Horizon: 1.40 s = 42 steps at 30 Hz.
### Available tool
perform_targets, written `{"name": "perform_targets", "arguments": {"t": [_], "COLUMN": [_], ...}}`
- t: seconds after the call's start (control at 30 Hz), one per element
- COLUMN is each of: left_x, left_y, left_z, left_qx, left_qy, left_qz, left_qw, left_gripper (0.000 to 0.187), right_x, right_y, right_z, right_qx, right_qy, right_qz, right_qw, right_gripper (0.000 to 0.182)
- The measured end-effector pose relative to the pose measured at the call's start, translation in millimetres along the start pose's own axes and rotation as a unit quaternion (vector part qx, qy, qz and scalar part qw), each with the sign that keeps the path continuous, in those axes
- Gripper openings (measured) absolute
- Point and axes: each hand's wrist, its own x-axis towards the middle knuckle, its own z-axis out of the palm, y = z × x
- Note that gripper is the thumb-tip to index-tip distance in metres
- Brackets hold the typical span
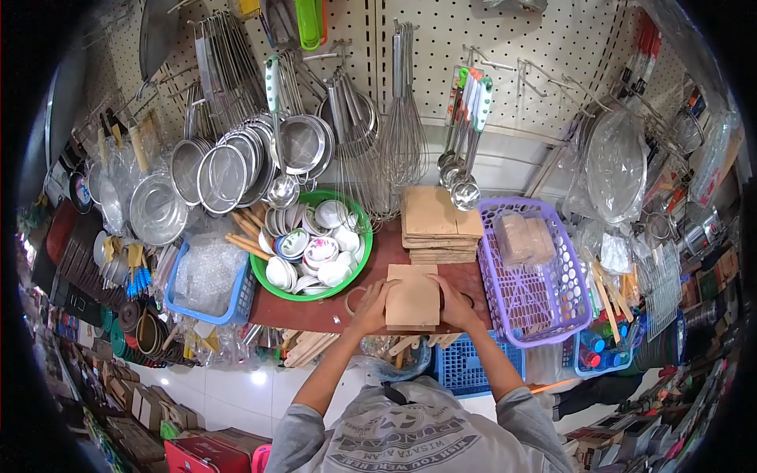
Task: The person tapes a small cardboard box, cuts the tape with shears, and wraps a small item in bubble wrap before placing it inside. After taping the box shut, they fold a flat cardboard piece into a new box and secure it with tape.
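A small brown cardboard box (412, 296) sits upright between my hands at the front of the reddish-brown shelf (315, 312). My left hand (374, 307) presses its left side, fingers along the edge. On the opposite side, my right hand (459, 306) grips it the same way. Just behind the box rises a stack of flat brown cardboard pieces (441, 221). A ring that looks like a tape roll (353, 301) lies beside my left hand, partly covered by it.
To the left, a green basin (311, 296) holds white bowls and spoons, with a blue basket (206, 314) beyond. At right stands a purple basket (544, 327) containing wrapped brown packs (524, 239). Whisks (402, 118), strainers (225, 175) and ladles (465, 193) hang overhead. Another person's leg (595, 396) shows at lower right.
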Motion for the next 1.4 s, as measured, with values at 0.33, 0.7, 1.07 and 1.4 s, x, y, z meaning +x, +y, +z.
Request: {"name": "perform_targets", "arguments": {"t": [0.33,0.7,1.07,1.4], "left_x": [-1,1,-53,-112], "left_y": [-20,-8,-25,-60], "left_z": [23,9,-30,-20], "left_qx": [0.136,0.177,0.055,0.146], "left_qy": [0.003,0.007,-0.037,0.005], "left_qz": [-0.054,-0.103,-0.244,-0.162], "left_qw": [0.989,0.979,0.968,0.976], "left_gripper": [0.079,0.090,0.029,0.041], "right_x": [4,16,21,23], "right_y": [19,-7,-64,-113], "right_z": [14,-3,-17,96], "right_qx": [-0.057,-0.137,-0.279,-0.003], "right_qy": [0.006,-0.085,-0.043,-0.116], "right_qz": [0.015,0.140,-0.041,-0.067], "right_qw": [0.998,0.977,0.958,0.991], "right_gripper": [0.064,0.088,0.054,0.026]}}
